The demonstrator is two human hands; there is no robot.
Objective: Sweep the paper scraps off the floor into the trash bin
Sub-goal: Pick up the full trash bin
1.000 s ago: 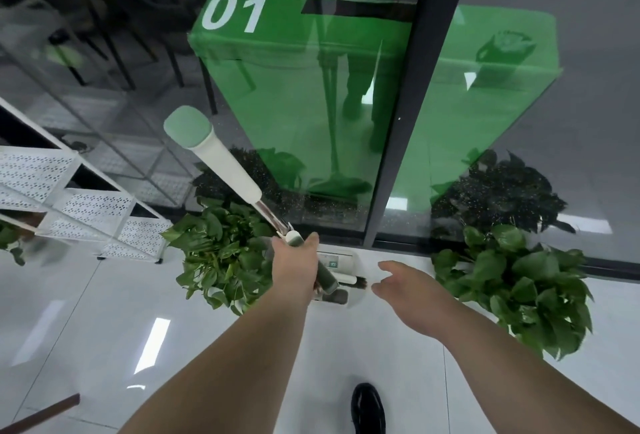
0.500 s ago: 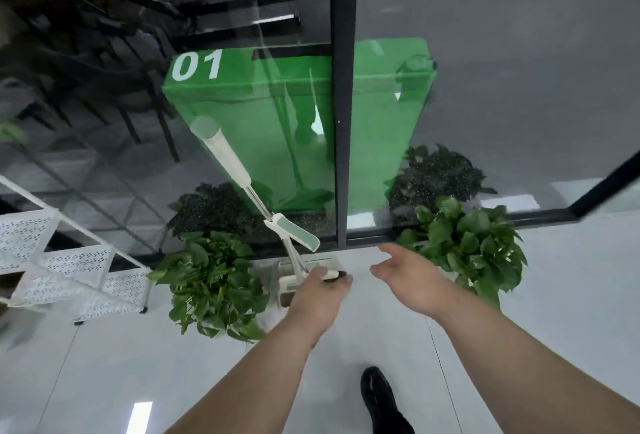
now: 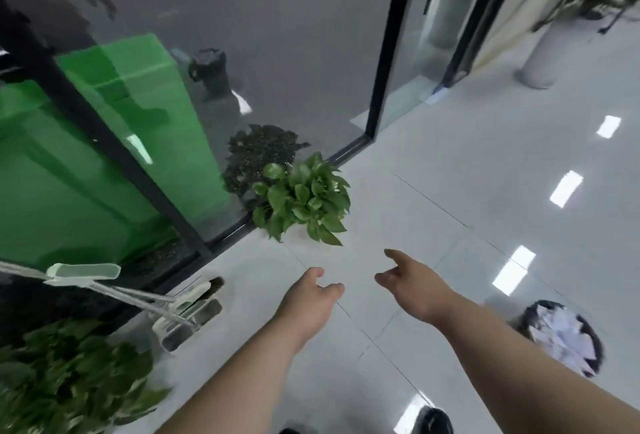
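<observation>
Two grips hang empty, fingers loose, mid-frame: our left grip and right grip; dustpan lower left, trash bin lower right.

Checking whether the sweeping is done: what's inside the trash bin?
Crumpled white paper scraps fill the bin up to its dark rim. Anything beneath that top layer is covered, and blur hides finer detail.
</observation>
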